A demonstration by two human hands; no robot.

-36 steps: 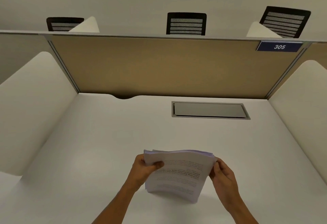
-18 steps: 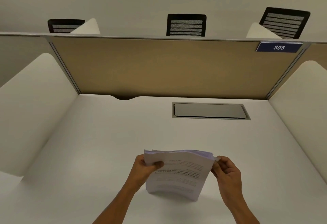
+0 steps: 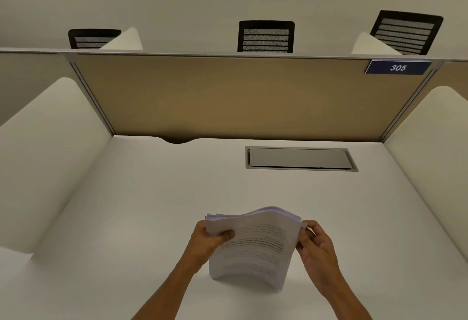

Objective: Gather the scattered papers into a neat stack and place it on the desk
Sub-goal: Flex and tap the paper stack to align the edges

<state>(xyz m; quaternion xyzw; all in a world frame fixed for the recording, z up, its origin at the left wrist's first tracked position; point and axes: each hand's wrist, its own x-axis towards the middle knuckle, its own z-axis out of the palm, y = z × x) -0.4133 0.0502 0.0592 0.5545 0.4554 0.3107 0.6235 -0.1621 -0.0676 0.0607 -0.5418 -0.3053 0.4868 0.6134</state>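
Head view: the papers [image 3: 253, 246] stand as a bowed stack, bottom edge on the white table [image 3: 131, 205], near its front. The left hand [image 3: 205, 241] grips the top left corner, thumb across the printed face. The right hand [image 3: 316, 246] pinches the top right corner with curled fingers [image 3: 305, 226].

Tan divider panel [image 3: 240, 97] at the back, blue sign [image 3: 398, 67] reading 305 at its top right. Grey hatch [image 3: 300, 158] set flush below. Three black chair backs [image 3: 266, 36] beyond, white side screens [image 3: 48, 152] flanking.
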